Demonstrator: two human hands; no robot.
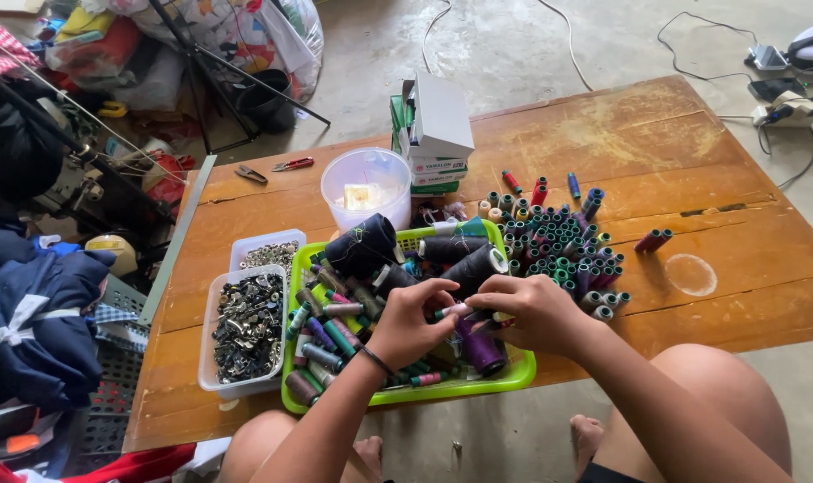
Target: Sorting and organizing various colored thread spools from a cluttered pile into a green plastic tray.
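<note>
Head view: my left hand [406, 324] and right hand [530, 310] meet over the lime-green plastic tray [505, 379] on the worn wooden table [674, 161]. Fingers of both are curled shut, pinching a small pale thread spool [452, 309] between them, held just above the tray's heap of spools. A big purple thread cone [480, 347] lies right under my right hand. Clear plastic box of dark metal bits [245, 326] sits left of the tray; standing spools cluster [558, 241] at right.
</note>
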